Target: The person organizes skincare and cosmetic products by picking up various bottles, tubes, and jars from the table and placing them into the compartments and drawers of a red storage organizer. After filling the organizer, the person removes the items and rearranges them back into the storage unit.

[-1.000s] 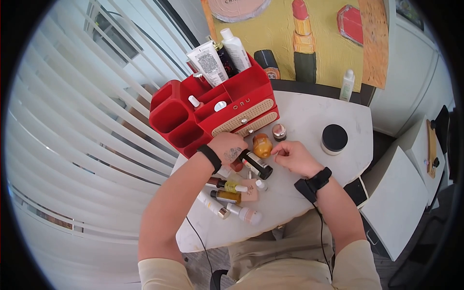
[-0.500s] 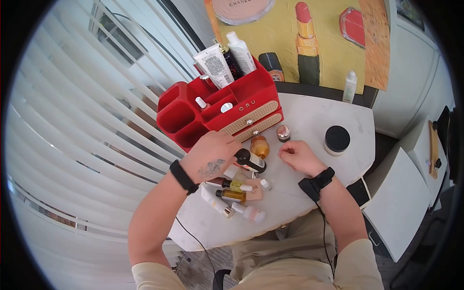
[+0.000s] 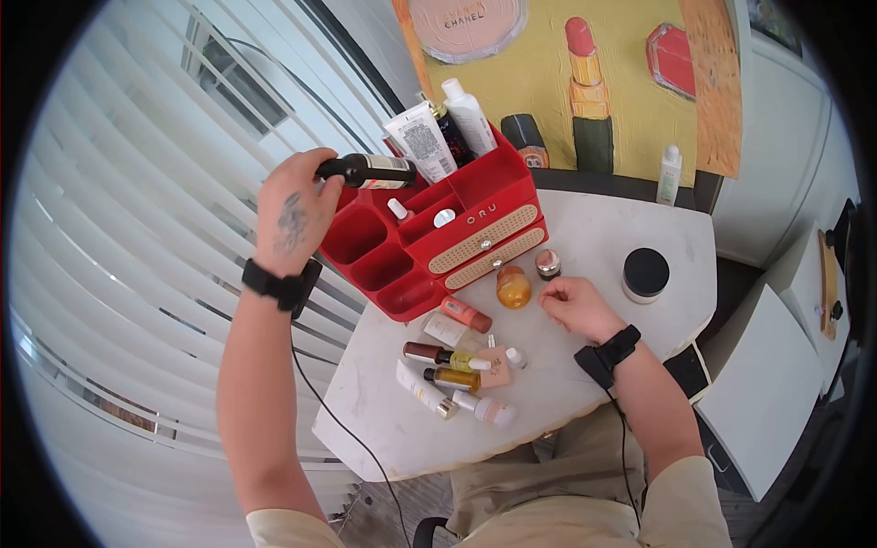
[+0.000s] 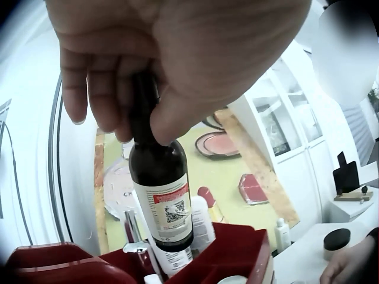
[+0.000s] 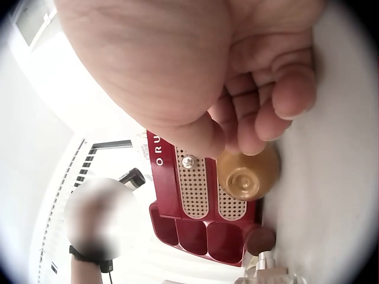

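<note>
My left hand (image 3: pixel 297 210) pinches a dark bottle (image 3: pixel 375 172) by its neck, holding it over the back left of the red organizer (image 3: pixel 475 226). In the left wrist view the bottle (image 4: pixel 160 183) hangs base down, its white label bearing a red band and a square code. On the tabletop, my right hand (image 3: pixel 582 309) lies with fingers loosely curled and nothing in them. Just left of its fingers is an amber rounded bottle (image 3: pixel 513 288), and a small jar (image 3: pixel 548 265) stands behind them. The organizer's front left compartments have nothing standing in them.
Several tubes and bottles lie at the table's front left, among them a red-orange tube (image 3: pixel 466 314), a golden bottle (image 3: pixel 452 379) and a pink box (image 3: pixel 494 365). A black-lidded jar (image 3: pixel 646 274) stands at right. A white tube (image 3: pixel 422 142) and other bottles fill the organizer's back.
My left hand has lifted the dark bottle off the table, up and leftward to above the organizer. The red-orange tube now shows. My right hand has stayed nearly still.
</note>
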`<action>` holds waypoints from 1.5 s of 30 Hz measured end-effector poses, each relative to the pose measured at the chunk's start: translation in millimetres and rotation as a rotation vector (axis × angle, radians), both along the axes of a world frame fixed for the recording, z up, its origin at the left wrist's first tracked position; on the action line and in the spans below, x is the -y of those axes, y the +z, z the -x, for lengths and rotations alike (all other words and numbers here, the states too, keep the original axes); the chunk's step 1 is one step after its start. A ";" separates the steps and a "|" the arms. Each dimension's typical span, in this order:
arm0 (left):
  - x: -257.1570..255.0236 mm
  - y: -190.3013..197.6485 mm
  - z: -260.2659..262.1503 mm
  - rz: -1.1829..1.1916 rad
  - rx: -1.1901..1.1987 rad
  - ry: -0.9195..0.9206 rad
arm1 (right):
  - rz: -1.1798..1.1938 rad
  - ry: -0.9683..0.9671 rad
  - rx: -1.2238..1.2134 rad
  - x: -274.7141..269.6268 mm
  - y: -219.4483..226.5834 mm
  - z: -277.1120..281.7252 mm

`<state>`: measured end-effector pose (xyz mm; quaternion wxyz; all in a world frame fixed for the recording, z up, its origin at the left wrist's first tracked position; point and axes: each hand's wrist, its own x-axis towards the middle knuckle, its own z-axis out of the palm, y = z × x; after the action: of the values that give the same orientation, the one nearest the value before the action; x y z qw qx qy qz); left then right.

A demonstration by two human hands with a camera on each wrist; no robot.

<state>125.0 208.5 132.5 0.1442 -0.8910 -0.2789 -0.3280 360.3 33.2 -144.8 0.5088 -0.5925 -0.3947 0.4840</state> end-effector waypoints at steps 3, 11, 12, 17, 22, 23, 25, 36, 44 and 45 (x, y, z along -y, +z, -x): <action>-26.2 -6.0 -14.6 -0.033 -0.089 0.120 | -0.028 -0.003 0.008 0.8 2.1 1.2; -58.0 -9.2 -39.2 -0.055 -0.334 0.260 | -0.054 0.001 0.048 -0.2 -0.5 1.6; -60.8 -11.1 -42.5 -0.053 -0.364 0.281 | -0.076 0.004 0.063 -1.1 -2.5 1.8; -89.4 -35.0 -56.1 -0.042 -0.441 0.348 | -0.118 -0.007 0.104 -3.8 -13.5 2.2; -104.8 -47.8 -62.5 -0.026 -0.405 0.392 | -0.089 -0.019 0.098 -4.4 -12.0 1.9; -106.0 -48.1 -65.1 -0.018 -0.361 0.441 | -0.095 -0.021 0.104 -5.1 -13.7 1.8; -106.5 -49.1 -67.2 -0.008 -0.318 0.490 | -0.100 -0.022 0.111 -6.0 -14.6 1.6; -5.9 -51.0 -53.2 0.297 0.119 -0.032 | -0.112 -0.052 0.109 -5.2 -13.2 1.8; 45.8 -171.5 -49.9 0.671 -0.464 -0.518 | -0.022 -0.022 0.009 -2.0 0.7 1.8; 42.0 -183.5 -50.4 0.577 -0.486 -0.514 | -0.042 -0.031 -0.010 -2.3 -1.2 1.3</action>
<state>175.4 166.5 -50.9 -0.1347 -0.9861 -0.0869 -0.0434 359.0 35.5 -146.0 0.5303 -0.5854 -0.3932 0.4706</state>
